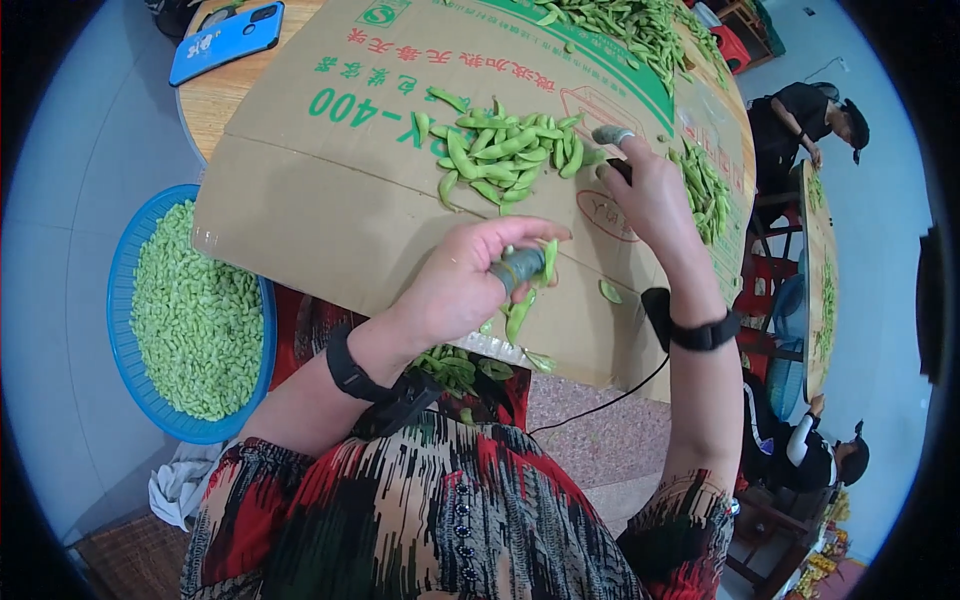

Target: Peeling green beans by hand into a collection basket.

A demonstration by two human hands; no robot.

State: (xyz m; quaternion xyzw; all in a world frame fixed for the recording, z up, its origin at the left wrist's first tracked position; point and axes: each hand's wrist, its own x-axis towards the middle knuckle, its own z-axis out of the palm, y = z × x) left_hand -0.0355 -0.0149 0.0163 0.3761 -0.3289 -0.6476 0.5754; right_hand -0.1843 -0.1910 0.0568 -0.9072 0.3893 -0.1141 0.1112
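Left hand [462,282], frame centre, is gripping a green pod [551,262], while right hand [650,190], upper right of centre, is hovering near the pod pile [512,152], fingers bent, grip unclear.

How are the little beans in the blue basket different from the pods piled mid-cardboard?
The beans are small and short, while the pods are long and many are curved. The beans look paler, the pods a stronger green. The beans sit in the blue basket; the pods lie in a loose pile on flat cardboard. Both are green, and there are lots of each.
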